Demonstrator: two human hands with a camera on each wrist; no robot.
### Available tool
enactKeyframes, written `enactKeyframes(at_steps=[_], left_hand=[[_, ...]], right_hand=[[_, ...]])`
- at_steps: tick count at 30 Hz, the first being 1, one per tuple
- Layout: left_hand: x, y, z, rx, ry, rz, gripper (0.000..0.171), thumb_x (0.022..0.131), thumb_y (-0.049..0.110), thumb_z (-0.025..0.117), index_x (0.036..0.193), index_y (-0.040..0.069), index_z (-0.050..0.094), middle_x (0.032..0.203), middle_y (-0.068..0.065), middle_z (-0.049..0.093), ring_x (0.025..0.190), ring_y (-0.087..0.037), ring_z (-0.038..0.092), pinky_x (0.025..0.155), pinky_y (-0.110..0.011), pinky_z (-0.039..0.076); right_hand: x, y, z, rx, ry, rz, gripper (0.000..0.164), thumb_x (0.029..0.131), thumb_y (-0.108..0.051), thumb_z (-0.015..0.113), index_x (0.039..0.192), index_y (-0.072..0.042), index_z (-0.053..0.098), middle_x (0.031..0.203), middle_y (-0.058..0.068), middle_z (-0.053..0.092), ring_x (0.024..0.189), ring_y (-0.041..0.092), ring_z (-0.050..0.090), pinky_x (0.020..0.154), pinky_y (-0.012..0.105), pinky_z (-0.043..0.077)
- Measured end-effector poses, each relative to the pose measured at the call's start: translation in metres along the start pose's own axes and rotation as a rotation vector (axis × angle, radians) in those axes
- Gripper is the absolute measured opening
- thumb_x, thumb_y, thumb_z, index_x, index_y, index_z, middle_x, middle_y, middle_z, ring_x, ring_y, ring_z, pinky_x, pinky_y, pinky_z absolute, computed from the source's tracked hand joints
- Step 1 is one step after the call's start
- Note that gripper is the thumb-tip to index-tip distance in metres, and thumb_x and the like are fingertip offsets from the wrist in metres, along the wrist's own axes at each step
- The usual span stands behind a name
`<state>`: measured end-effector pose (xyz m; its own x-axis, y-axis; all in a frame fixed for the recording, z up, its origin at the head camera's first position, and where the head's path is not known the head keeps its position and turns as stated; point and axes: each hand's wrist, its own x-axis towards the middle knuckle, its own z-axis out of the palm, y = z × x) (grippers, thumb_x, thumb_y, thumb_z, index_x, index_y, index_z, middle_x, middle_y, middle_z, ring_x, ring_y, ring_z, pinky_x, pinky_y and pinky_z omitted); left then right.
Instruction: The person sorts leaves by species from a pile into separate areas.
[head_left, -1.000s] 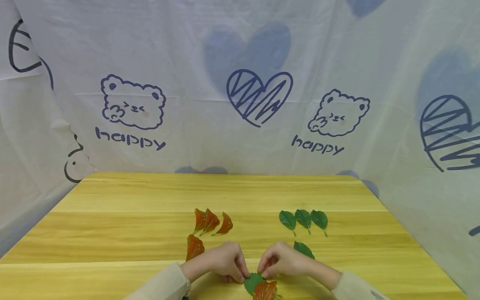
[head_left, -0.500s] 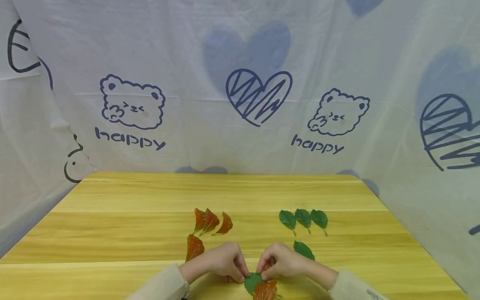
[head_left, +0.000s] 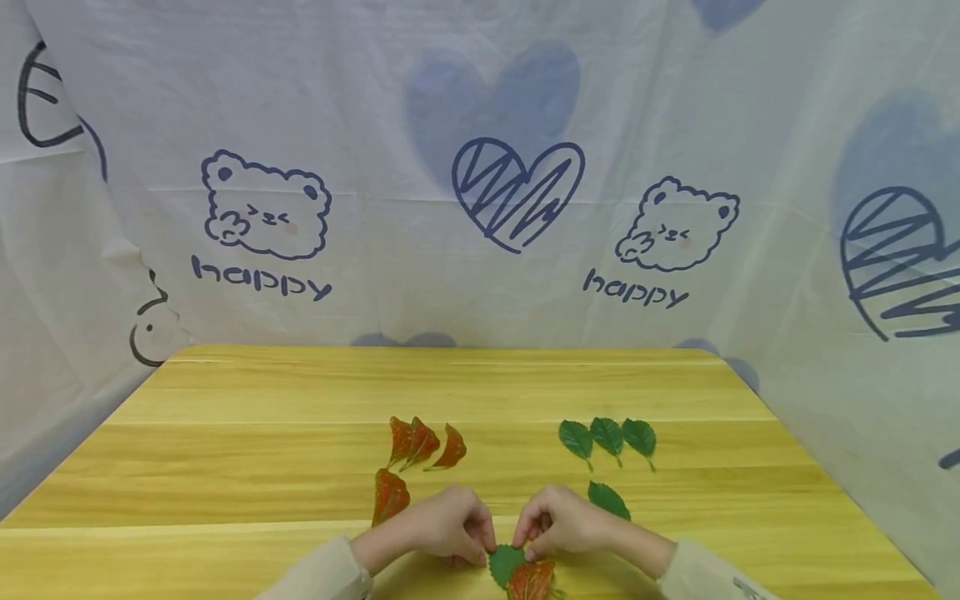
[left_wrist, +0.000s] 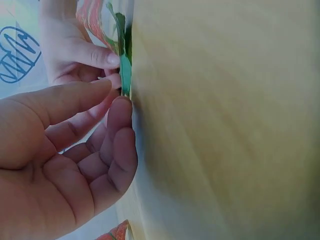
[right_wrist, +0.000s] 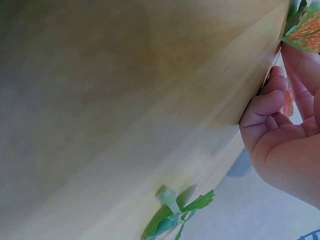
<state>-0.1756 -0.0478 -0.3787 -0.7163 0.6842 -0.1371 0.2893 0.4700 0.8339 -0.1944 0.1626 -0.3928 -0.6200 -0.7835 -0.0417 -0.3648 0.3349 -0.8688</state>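
Note:
At the near edge of the table, a green serrated leaf (head_left: 504, 566) lies with an orange-red leaf (head_left: 531, 581) overlapping it. My right hand (head_left: 566, 518) pinches the green leaf's upper edge between thumb and forefinger. In the left wrist view its thumb presses against the green leaf (left_wrist: 125, 75). My left hand (head_left: 453, 521) rests low over the table at the leaf's left edge, forefinger tip right at it. The left thumb (left_wrist: 95, 92) stands a little apart from that forefinger. The orange leaf (right_wrist: 306, 32) rises above the right fingertips in the right wrist view.
Farther back on the left are several orange-red leaves (head_left: 423, 440), one lying nearer by the left forearm. Three green leaves (head_left: 607, 435) form a row at back right, with another green leaf (head_left: 608, 499) behind the right wrist. A printed curtain (head_left: 390, 167) hangs behind the wooden table (head_left: 262, 400).
My left hand has shifted slightly left, its fingertips drawing back from the green leaf to its edge. The right hand and the leaves have hardly moved.

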Motion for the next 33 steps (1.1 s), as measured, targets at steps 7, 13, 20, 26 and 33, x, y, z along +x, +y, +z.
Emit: enactKeyframes(at_steps=[7, 13, 20, 26, 33], left_hand=[[-0.004, 0.0, 0.005, -0.134, -0.026, -0.021, 0.011, 0.08, -0.003, 0.061, 0.071, 0.004, 0.063, 0.056, -0.004, 0.059, 0.041, -0.007, 0.048, 0.039, -0.016, 0.039], [-0.007, 0.003, 0.01, -0.268, -0.068, -0.048, 0.01, 0.084, 0.002, 0.059, 0.077, -0.003, 0.064, 0.063, -0.011, 0.062, 0.042, -0.008, 0.05, 0.04, -0.016, 0.041], [-0.008, 0.003, 0.015, -0.387, -0.102, -0.045, 0.011, 0.086, 0.001, 0.054, 0.082, -0.006, 0.062, 0.067, -0.015, 0.063, 0.043, -0.005, 0.05, 0.04, -0.014, 0.039], [-0.01, 0.002, 0.019, -0.462, -0.094, -0.074, 0.012, 0.087, 0.0, 0.052, 0.085, -0.006, 0.062, 0.07, -0.016, 0.064, 0.043, -0.005, 0.051, 0.04, -0.013, 0.04], [-0.011, 0.003, 0.024, -0.477, -0.06, -0.143, 0.012, 0.087, 0.004, 0.053, 0.087, -0.002, 0.064, 0.072, -0.015, 0.065, 0.043, -0.003, 0.049, 0.039, -0.013, 0.038]], right_hand=[[0.0, 0.0, 0.0, -0.001, 0.003, 0.017, 0.009, 0.07, 0.009, 0.068, 0.078, 0.005, 0.067, 0.066, 0.003, 0.061, 0.057, 0.0, 0.051, 0.051, 0.016, 0.044], [0.0, 0.0, 0.0, 0.008, 0.004, 0.019, 0.009, 0.07, 0.009, 0.068, 0.078, 0.006, 0.066, 0.064, 0.005, 0.061, 0.056, 0.0, 0.05, 0.05, 0.015, 0.042], [-0.001, -0.001, 0.0, 0.019, 0.007, 0.02, 0.009, 0.07, 0.009, 0.068, 0.079, 0.006, 0.066, 0.065, 0.005, 0.06, 0.056, 0.001, 0.049, 0.05, 0.015, 0.041], [-0.002, -0.002, 0.001, 0.024, 0.011, 0.034, 0.01, 0.07, 0.009, 0.068, 0.079, 0.006, 0.066, 0.066, 0.004, 0.06, 0.056, 0.002, 0.05, 0.05, 0.015, 0.042], [-0.002, -0.001, 0.001, 0.021, 0.012, 0.028, 0.01, 0.07, 0.009, 0.068, 0.079, 0.005, 0.066, 0.066, 0.004, 0.061, 0.056, 0.001, 0.05, 0.05, 0.015, 0.042]])
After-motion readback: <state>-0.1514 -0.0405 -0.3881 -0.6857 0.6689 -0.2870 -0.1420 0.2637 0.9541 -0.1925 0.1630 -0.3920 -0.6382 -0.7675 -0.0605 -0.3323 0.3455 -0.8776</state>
